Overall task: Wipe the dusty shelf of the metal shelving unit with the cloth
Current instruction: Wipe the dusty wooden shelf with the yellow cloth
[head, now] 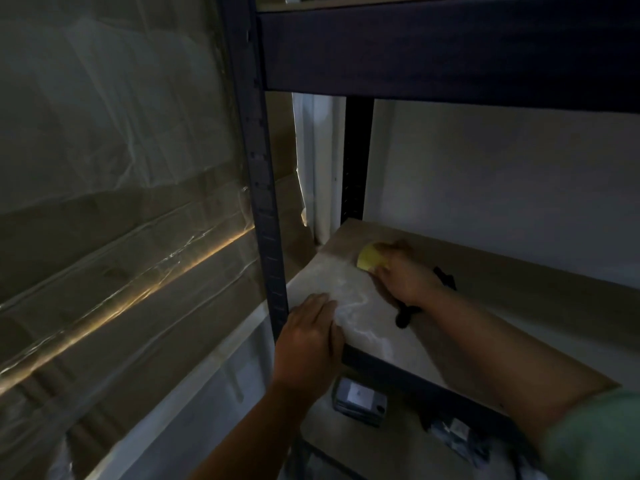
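Observation:
A dusty pale shelf board (349, 289) sits in a dark metal shelving unit (263, 202). A yellow cloth (369, 259) lies pressed on the board near its far left corner, under the fingers of my right hand (403, 271). My left hand (308, 337) rests flat over the shelf's front left corner, beside the upright post, holding nothing. Streaks show in the dust between my two hands. A black object (407, 313) lies on the shelf, partly hidden under my right wrist.
A dark beam of the shelf above (450, 46) overhangs my hands. Plastic-wrapped cardboard (121, 202) stands left of the post. The lower shelf holds a small grey device (360, 400) and dark clutter (457, 431). A pale wall (502, 185) backs the shelf.

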